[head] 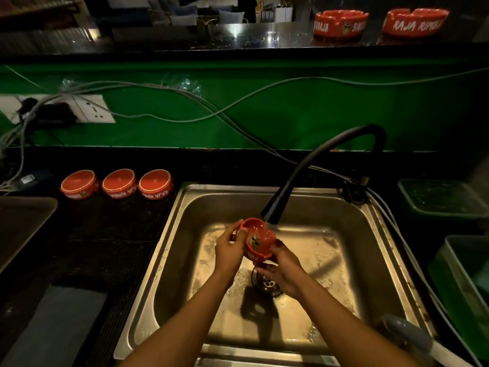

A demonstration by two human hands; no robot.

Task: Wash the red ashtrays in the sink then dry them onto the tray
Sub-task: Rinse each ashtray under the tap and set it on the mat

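Over the steel sink (169,250), the left hand (229,250) and right hand (284,271) are gripping a red ashtray (260,241) under the black faucet (312,170), its water running. Three upturned ashtrays (117,183) are sitting on the counter beyond, two more (381,22) on the far ledge.

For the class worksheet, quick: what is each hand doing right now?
Left hand: grips the round red glazed ashtray under the black tap.
Right hand: holds the same ashtray from below.

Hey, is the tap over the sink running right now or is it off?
Running. A stream falls from the black faucet into the red ashtray held beneath it, and the sink floor around the drain is wet.
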